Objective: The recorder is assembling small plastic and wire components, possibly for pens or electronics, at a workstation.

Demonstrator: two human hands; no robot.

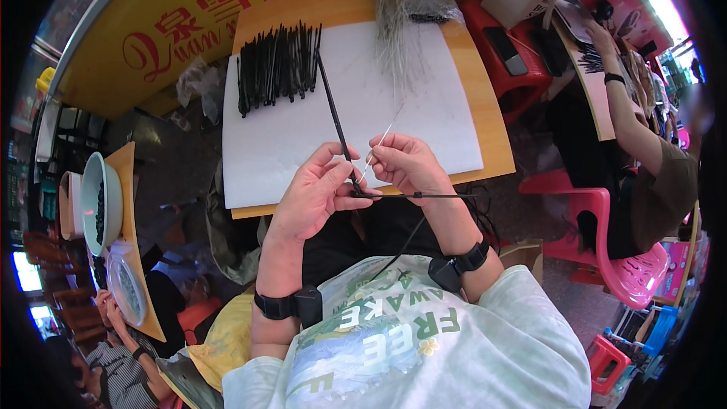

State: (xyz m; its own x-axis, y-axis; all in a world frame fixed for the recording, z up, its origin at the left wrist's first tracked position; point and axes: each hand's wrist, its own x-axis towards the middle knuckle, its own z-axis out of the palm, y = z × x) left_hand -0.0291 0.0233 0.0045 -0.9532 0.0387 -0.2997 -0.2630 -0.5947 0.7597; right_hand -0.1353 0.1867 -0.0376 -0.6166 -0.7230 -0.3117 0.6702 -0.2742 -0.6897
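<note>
Left hand (312, 193) pinches two thin black plastic strips (338, 127) where they cross, thumb on top, fingers curled under. One strip runs up and away over the white sheet of paper (303, 144); the other runs out to my right, past the wrist. Right hand (405, 167) is closed in a fingertip pinch on a fine pale wire-like strand (381, 142), whose lower end meets the crossing just above my left thumb. Both hands sit together at the near edge of the light wooden work board (488, 117), above my lap.

How I'd judge the step: the strand is being fed or tied at the crossing. To do it well I'd hold the left pinch firm so the strips don't scissor apart, and keep the right pinch close to the strand's tip; a long free end would bend. Small wrist turns, not arm moves. I can't tell whether the strand already passes around the strips; too fine to see.

Supplies: a row of loose black strips (276, 64) at the far left of the sheet, and a bundle of pale thin strands in clear wrap (409, 0) at the far edge, both well apart from my hands.

Another person's arm (625, 106) works at a separate board to my right; red plastic stool (507, 53) between us.
</note>
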